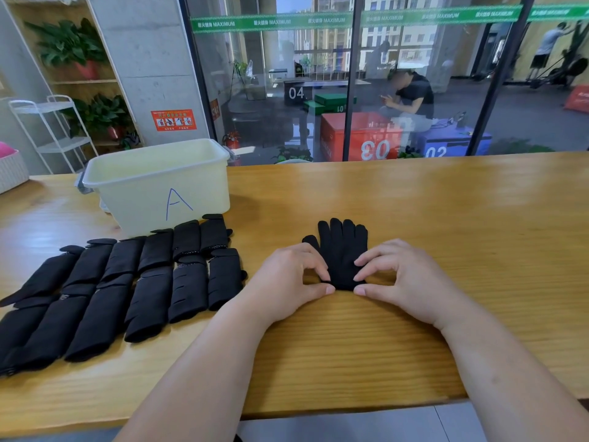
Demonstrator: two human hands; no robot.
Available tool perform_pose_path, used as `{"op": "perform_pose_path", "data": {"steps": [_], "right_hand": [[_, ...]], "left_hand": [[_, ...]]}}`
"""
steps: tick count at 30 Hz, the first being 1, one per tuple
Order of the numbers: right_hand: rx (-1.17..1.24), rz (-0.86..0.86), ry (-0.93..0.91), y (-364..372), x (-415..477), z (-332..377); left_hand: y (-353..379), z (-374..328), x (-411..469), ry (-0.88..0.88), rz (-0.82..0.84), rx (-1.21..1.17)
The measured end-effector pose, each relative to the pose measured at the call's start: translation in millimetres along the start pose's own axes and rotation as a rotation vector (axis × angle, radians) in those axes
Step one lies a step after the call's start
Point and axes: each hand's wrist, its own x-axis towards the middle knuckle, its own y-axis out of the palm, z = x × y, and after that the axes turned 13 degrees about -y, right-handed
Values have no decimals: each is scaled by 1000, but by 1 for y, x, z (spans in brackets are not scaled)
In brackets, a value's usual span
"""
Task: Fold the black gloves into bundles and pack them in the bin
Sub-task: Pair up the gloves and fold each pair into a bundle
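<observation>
A black glove (342, 247) lies flat on the wooden table (414, 218), fingers pointing away from me. My left hand (287, 279) pinches the left side of its cuff between thumb and curled fingers. My right hand (401, 275) pinches the right side of the cuff the same way. A pale plastic bin (159, 183) marked with a blue "A" stands at the back left; I cannot see its inside. Several black gloves (127, 282) lie side by side in rows on the table in front of the bin.
The table's near edge (350, 409) runs just below my forearms. Behind the table is a glass wall (350, 90) with a seated person beyond it. A white basket (11, 170) sits at the far left edge, near a white rack and a plant shelf.
</observation>
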Motion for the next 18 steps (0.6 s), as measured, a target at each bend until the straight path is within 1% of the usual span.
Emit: {"op": "perform_pose_path", "data": {"steps": [8,15,18], "right_hand": [[-114,15,-46,2,2,1],[-271,35,-113,6,6,7],[-290,37,-89,7,7,10]], "left_hand": [[0,3,0,-23,-31,-13],[1,2,0,-17,-57,10],[1,1,-1,-12,-48,45]]}}
